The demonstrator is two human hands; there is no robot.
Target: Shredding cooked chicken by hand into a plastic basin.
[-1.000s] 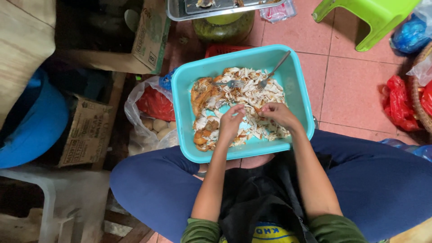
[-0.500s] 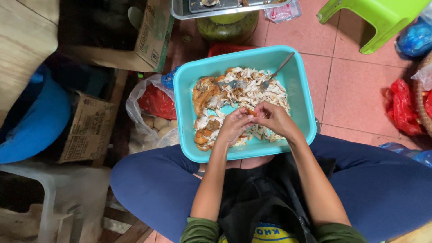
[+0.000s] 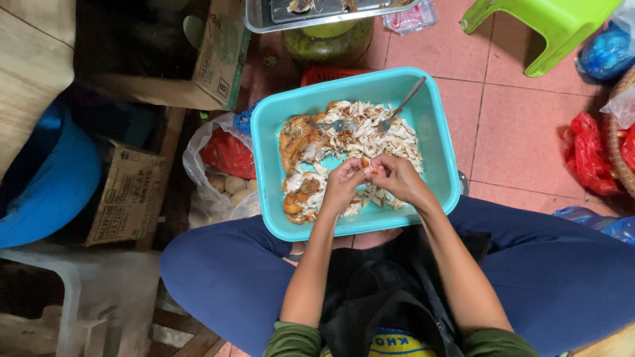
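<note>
- Hands over teal tub [image 3: 436, 142]: left hand [image 3: 342, 186] and right hand [image 3: 397, 178] pinched together on meat scrap [image 3: 368, 169]
- Shredded chicken [image 3: 350, 142] inside tub
- Fork [image 3: 399, 106] on chicken, far side

A single head-worn camera looks almost straight down from close above the teal tub [image 3: 440, 168], which sits mid-frame with the knees below it and floor around.

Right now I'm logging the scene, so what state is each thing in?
Left hand: pinching a meat piece over the tub.
Right hand: pinching the same piece.
Turquoise tub: on the lap, holding shredded meat.
Fork: leaning on the tub's rim.
Green stool: upright on the floor.
</note>
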